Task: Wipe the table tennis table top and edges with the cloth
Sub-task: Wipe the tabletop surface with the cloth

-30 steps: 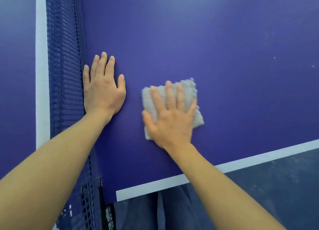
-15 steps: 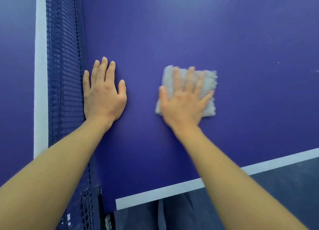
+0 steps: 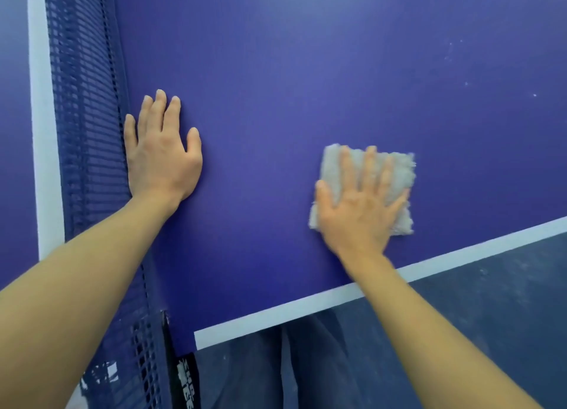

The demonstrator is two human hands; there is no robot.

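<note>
- item: cloth (image 3: 403, 169), pale grey, fuzzy, folded to a rough square. it lay flat on the table top (image 3: 306, 86), near the table's near edge and just beyond the white edge line (image 3: 306, 307), well apart from the net (image 3: 86, 132).
- handling, judged: soft, light and limp, with no stiffness of its own. it would likely bunch or fold over if pushed from one corner, and the nap should drag a little on the matte surface. nothing fragile about it.
- where to take hold, judged: a flat palm over its middle, fingers fanned toward the far corners, suits the top. for the edges it would likely need wrapping over the rim and pinching from above and below.
- right hand (image 3: 359, 212): spread flat on the cloth, fingers straight, pressing it down. nothing was clenched or pinched.
- left hand (image 3: 159, 160): laid flat and relaxed on the bare top just beside the net, holding nothing (it looked like a brace).
- table top: deep blue, with pale specks (image 3: 466, 83) toward its far right.
- containers: none in view, so no contents to list.
- below the near edge: dark floor (image 3: 491, 316).
</note>
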